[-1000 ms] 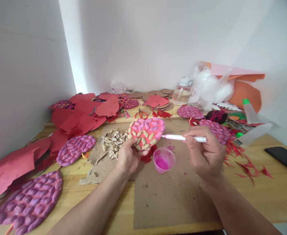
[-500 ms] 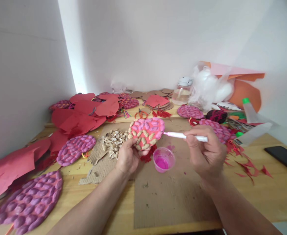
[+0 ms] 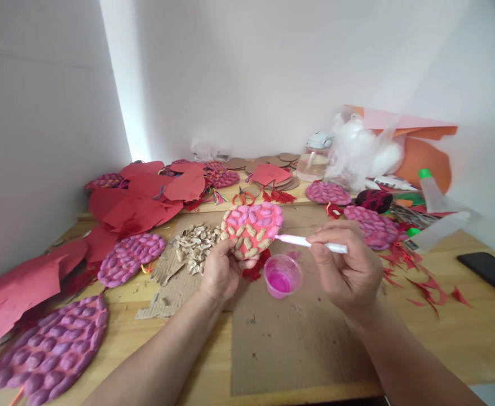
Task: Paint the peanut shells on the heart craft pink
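Observation:
My left hand point(image 3: 222, 270) is closed on the lower edge of a round red disc point(image 3: 253, 230) covered with peanut shells. Shells on its upper part are painted pink; those lower down are bare tan. My right hand point(image 3: 349, 265) pinches a white-handled paintbrush point(image 3: 310, 243), whose pink tip touches the disc's right edge. Below the disc stands a clear plastic cup point(image 3: 283, 276) of magenta paint. A red tassel point(image 3: 258, 266) hangs under the disc, partly hidden by my left hand. Loose peanut shells point(image 3: 197, 245) lie heaped to the left.
Cardboard point(image 3: 298, 349) covers the middle of the wooden table. Finished-looking purple discs point(image 3: 57, 349) and red paper pieces point(image 3: 133, 203) fill the left side. Orange-handled pliers point(image 3: 243, 197) lie behind. A lidded jar point(image 3: 314, 158), plastic bag point(image 3: 353, 149) and phone point(image 3: 490, 273) are rightward.
My right hand has shifted slightly left and down, taking the brush tip lower along the disc's right edge. My left hand and the disc have stayed in place.

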Motion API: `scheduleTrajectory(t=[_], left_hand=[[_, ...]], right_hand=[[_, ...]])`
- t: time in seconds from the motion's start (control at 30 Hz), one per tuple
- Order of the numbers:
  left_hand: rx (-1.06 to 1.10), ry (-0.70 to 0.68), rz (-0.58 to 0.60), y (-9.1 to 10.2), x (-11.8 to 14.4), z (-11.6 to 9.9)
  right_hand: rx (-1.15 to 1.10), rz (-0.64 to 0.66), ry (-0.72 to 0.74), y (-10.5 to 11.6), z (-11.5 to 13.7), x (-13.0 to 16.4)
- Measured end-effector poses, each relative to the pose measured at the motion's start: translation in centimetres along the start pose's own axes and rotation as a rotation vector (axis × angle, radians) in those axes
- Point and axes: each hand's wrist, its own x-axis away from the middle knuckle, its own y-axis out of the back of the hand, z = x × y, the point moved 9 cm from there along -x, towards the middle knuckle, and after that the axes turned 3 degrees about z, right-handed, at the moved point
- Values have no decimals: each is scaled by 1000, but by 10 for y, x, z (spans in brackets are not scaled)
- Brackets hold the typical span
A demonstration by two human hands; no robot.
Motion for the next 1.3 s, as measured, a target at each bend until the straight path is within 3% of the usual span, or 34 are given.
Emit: scheduleTrajectory(t=[0.13,0.3,0.47,0.63,1.17,1.3], left_hand=[[7,-9,14,-1,-1,0],[-8,-5,2,0,1,0],[-7,-1,4,-2,1,-2],[-15,7,2,-2,2,-1],[-45,6,-3,-2,1,-1],[-65,-35,-7,-3,1,-3]], right_hand=[[25,-48,-12,5,-1,1],[19,20,4,-1,1,0],[25,-31,14,3,1,-1],[-5,1,1,0,0,-2],[-34,-85,-96,8,-13,-2],[-59,-16,-62,2,-10,-3]])
